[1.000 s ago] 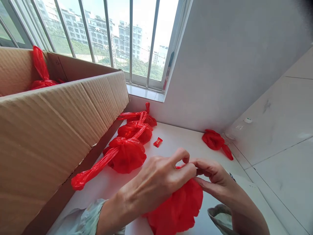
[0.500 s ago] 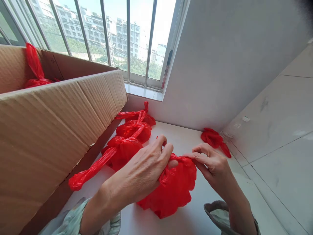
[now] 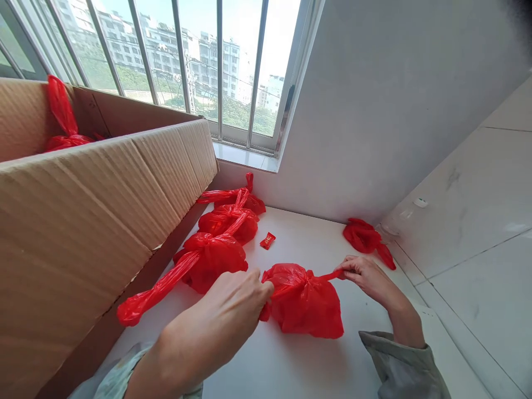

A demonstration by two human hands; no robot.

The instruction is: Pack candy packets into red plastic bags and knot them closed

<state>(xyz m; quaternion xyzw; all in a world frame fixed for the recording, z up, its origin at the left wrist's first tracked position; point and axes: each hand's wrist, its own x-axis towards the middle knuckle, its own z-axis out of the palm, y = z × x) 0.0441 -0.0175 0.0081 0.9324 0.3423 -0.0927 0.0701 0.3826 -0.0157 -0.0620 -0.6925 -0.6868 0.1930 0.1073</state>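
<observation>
A filled red plastic bag (image 3: 307, 305) rests on the white tabletop (image 3: 266, 360), gathered into a knot at its top. My left hand (image 3: 241, 299) is closed around the bag's left handle, its fingertips partly hidden behind the knuckles. On the other side, my right hand (image 3: 366, 274) pinches the end of the right handle, which is stretched taut from the knot. Just beyond the bag lies a small red wrapped packet (image 3: 268, 240). Close to my left hand sits a tied red bag (image 3: 211, 257) with one long twisted handle.
A large cardboard box (image 3: 103, 205) fills the left side, with a red bag (image 3: 68, 124) inside. More tied red bags (image 3: 228, 219) line its base. At the back right corner lie a crumpled red bag (image 3: 361, 235) and a clear bottle (image 3: 401, 219). A barred window (image 3: 220, 72) stands behind.
My hands have moved apart, pulling the handles outward, and the bag's top is now drawn into a tight knot. The small packet, mostly hidden before, now shows fully.
</observation>
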